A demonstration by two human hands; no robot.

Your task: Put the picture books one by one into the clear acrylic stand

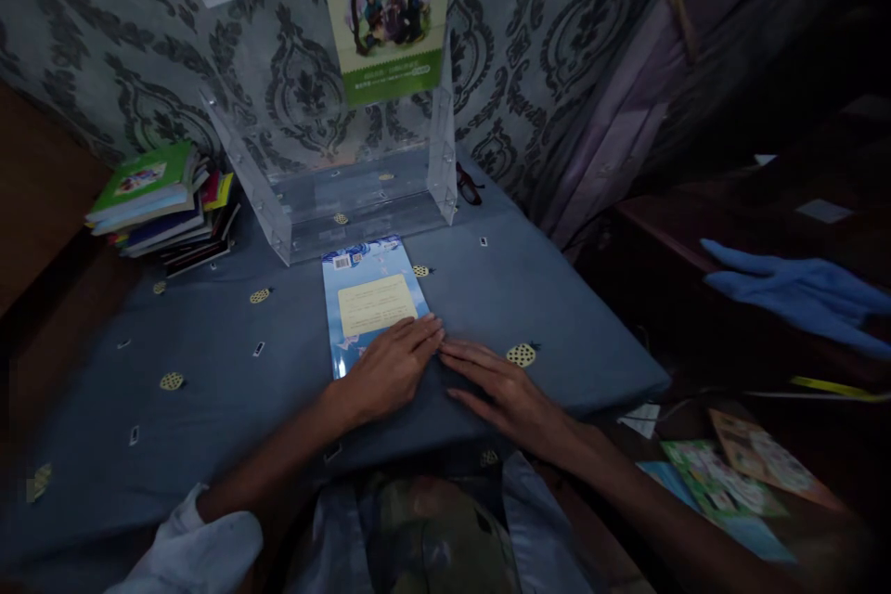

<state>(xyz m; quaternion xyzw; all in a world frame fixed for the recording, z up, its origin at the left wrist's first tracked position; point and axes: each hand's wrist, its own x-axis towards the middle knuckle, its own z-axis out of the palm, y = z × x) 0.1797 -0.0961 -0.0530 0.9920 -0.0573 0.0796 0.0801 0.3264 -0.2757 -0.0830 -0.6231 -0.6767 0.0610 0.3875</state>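
Observation:
A light-blue book (368,292) lies back cover up on the blue cloth-covered table (209,371), just in front of a clear acrylic stand (348,195). My left hand (390,367) rests flat on the book's near right corner, fingers stretched out and together. My right hand (505,390) lies flat on the cloth beside the book, fingers extended, fingertips meeting those of the left hand. Neither hand grips anything.
A stack of books (163,204) sits at the table's back left. A green-framed picture book (390,9) stands upright in the acrylic stand against patterned wallpaper. Blue fabric (800,292) lies on dark furniture to the right. More books (730,473) lie low right.

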